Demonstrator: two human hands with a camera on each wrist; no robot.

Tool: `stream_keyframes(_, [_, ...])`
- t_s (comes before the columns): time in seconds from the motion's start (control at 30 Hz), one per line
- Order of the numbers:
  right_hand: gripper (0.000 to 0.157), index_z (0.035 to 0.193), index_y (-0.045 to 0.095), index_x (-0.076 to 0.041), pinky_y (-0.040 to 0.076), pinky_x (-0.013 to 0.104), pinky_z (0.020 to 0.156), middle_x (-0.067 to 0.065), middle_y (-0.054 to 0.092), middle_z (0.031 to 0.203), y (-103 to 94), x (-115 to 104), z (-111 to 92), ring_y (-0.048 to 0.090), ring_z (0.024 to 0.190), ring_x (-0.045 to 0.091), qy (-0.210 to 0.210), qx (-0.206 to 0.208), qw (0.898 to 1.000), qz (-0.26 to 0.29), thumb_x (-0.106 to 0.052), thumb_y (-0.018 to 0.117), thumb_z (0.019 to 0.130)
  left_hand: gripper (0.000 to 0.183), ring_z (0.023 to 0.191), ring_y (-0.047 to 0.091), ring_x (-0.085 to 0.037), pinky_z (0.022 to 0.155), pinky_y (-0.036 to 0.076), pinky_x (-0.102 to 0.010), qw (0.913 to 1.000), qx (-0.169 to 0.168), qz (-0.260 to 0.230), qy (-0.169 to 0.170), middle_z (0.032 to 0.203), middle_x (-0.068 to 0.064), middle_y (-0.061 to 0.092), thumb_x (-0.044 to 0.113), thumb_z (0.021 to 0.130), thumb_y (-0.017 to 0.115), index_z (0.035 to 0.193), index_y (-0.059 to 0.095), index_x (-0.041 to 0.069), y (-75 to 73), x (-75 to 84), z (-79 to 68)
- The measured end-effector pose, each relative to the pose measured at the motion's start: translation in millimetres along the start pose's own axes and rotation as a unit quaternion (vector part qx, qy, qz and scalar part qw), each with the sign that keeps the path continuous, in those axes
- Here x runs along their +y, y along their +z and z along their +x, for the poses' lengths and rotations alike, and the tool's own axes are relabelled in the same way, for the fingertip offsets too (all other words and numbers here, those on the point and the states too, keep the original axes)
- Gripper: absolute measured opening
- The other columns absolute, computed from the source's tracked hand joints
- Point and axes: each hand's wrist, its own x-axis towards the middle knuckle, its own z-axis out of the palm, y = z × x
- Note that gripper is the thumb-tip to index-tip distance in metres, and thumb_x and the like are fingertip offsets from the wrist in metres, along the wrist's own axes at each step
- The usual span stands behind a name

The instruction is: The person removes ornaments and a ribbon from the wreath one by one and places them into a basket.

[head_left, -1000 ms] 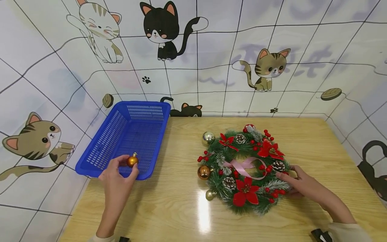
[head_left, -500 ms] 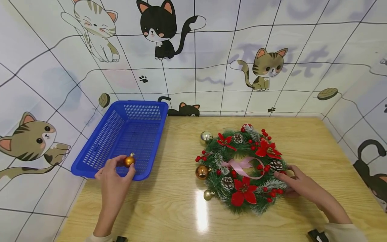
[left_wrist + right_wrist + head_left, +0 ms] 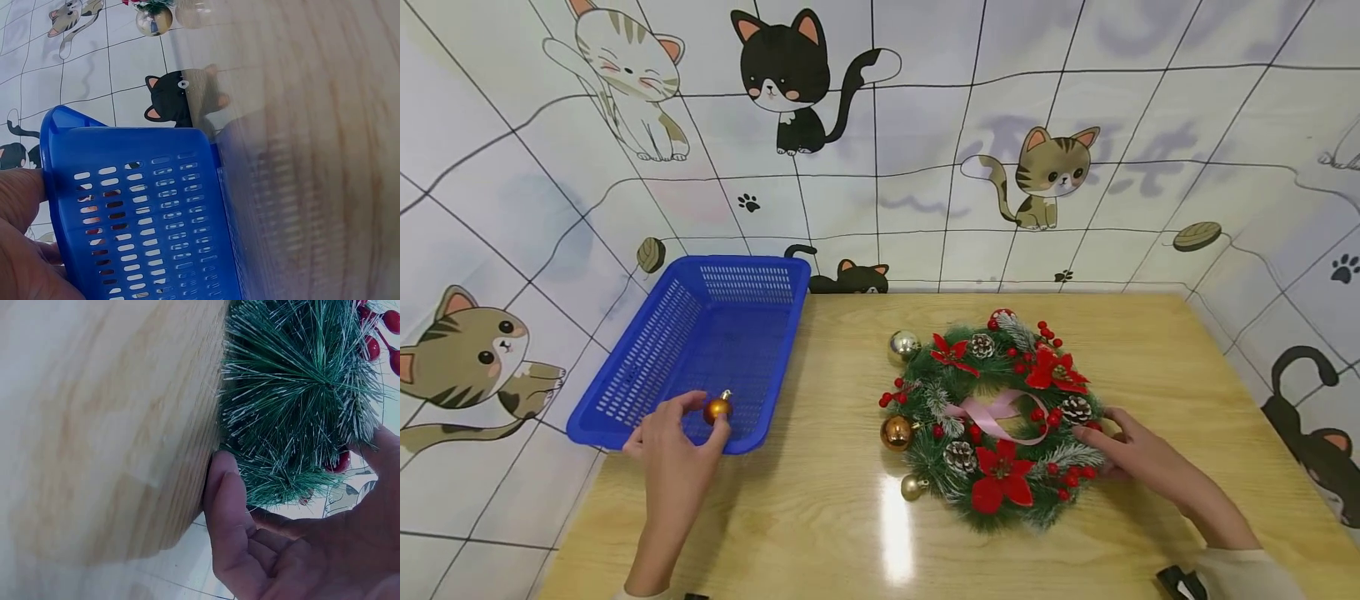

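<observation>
Between thumb and forefinger, my left hand [image 3: 673, 454] pinches a small orange-gold Christmas ball [image 3: 718, 409], its gold cap upward. The ball is over the near end of a blue plastic basket [image 3: 778, 358]; the left wrist view shows the basket's slotted wall [image 3: 140, 206] with part of the hand beside its rim. My right hand [image 3: 1150, 458] grips the right side of a green Christmas wreath [image 3: 1052, 500], thumb on top and fingers at its outer edge, as the right wrist view shows. Red poinsettias [image 3: 1002, 477], pinecones [image 3: 959, 457], red berries and a pink ribbon [image 3: 996, 414] decorate the wreath.
Along the wreath's left edge sit a silvery ball [image 3: 903, 346], a copper ball [image 3: 896, 433] and a small pale-gold ball [image 3: 913, 487]. All stands on a wooden table [image 3: 820, 517]. A cat-patterned wall covering [image 3: 917, 192] closes off the back and sides.
The head view has shifted slightly, so everything sits a little further left in it. Both hands keep their holds, with the ball still over the basket's near end.
</observation>
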Motion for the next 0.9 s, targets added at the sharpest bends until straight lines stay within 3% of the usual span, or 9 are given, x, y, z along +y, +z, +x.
stream_keyframes(0.07, [0.098, 0.167, 0.006, 0.011, 0.051, 0.040, 0.076, 0.012, 0.066, 0.100, 0.0, -2.3, 1.3, 0.064, 0.083, 0.026, -0.002, 0.001, 1.000, -0.009, -0.054, 0.053, 0.111, 0.031, 0.104, 0.055, -0.049, 0.103, 0.017, -0.061, 1.0000, 0.003, 0.000, -0.001, 0.108, -0.025, 0.070, 0.000, 0.086, 0.083, 0.114, 0.071, -0.006, -1.2, -1.3, -2.6])
stream_keyframes(0.2, [0.099, 0.168, 0.006, 0.011, 0.050, 0.040, 0.073, 0.012, 0.065, 0.102, -0.3, -3.8, 3.2, 0.063, 0.084, 0.026, -0.011, 0.007, 1.000, -0.023, -0.055, 0.053, 0.111, 0.031, 0.107, 0.055, -0.049, 0.104, 0.017, -0.061, 0.9999, 0.010, -0.004, 0.007, 0.109, -0.024, 0.071, -0.001, 0.086, 0.083, 0.115, 0.071, -0.004, -2.6, -2.6, -6.2])
stream_keyframes(0.23, [0.099, 0.168, 0.007, 0.010, 0.050, 0.041, 0.073, 0.015, 0.066, 0.106, 0.0, -3.6, 3.5, 0.063, 0.086, 0.027, -0.011, 0.008, 1.000, -0.028, -0.055, 0.054, 0.110, 0.031, 0.108, 0.055, -0.049, 0.104, 0.017, -0.060, 0.9998, 0.013, -0.005, 0.011, 0.110, -0.023, 0.071, -0.001, 0.086, 0.083, 0.115, 0.072, -0.004, -2.8, -2.2, -6.3])
stream_keyframes(0.33, [0.099, 0.168, 0.009, 0.011, 0.055, 0.052, 0.085, 0.036, 0.062, 0.131, -0.2, -1.9, 3.6, 0.066, 0.108, 0.047, -0.015, 0.013, 0.998, -0.054, -0.058, 0.052, 0.110, 0.030, 0.109, 0.056, -0.049, 0.102, 0.021, -0.062, 0.9991, 0.025, -0.004, 0.034, 0.111, -0.022, 0.072, 0.000, 0.086, 0.082, 0.115, 0.072, -0.003, -1.6, 2.5, -5.7])
stream_keyframes(0.47, [0.097, 0.164, 0.014, 0.017, 0.050, 0.072, 0.098, 0.051, 0.036, 0.154, -1.4, 0.4, 5.7, 0.044, 0.138, 0.067, -0.043, 0.031, 0.995, -0.083, -0.056, 0.050, 0.111, 0.029, 0.113, 0.057, -0.050, 0.099, 0.024, -0.065, 0.9964, 0.039, -0.008, 0.075, 0.111, -0.021, 0.074, 0.001, 0.088, 0.080, 0.115, 0.074, -0.003, 2.6, 13.3, -6.6])
stream_keyframes(0.67, [0.094, 0.158, 0.019, 0.025, 0.050, 0.072, 0.098, 0.052, 0.039, 0.149, 1.5, 1.7, 8.5, 0.049, 0.133, 0.066, -0.083, 0.061, 0.991, -0.085, -0.048, 0.055, 0.111, 0.023, 0.108, 0.060, -0.047, 0.094, 0.026, -0.061, 0.9881, 0.056, -0.023, 0.141, 0.106, -0.018, 0.074, 0.001, 0.087, 0.078, 0.110, 0.074, 0.000, 12.6, 25.3, -12.8])
stream_keyframes(0.9, [0.088, 0.152, 0.030, 0.027, 0.055, 0.067, 0.091, 0.045, 0.054, 0.135, 5.0, 4.6, 10.1, 0.061, 0.118, 0.059, -0.110, 0.103, 0.983, -0.102, -0.043, 0.061, 0.109, 0.020, 0.107, 0.061, -0.044, 0.091, 0.028, -0.052, 0.9815, 0.030, -0.042, 0.184, 0.105, -0.015, 0.073, 0.003, 0.088, 0.076, 0.108, 0.075, 0.001, 22.0, 35.7, -20.3])
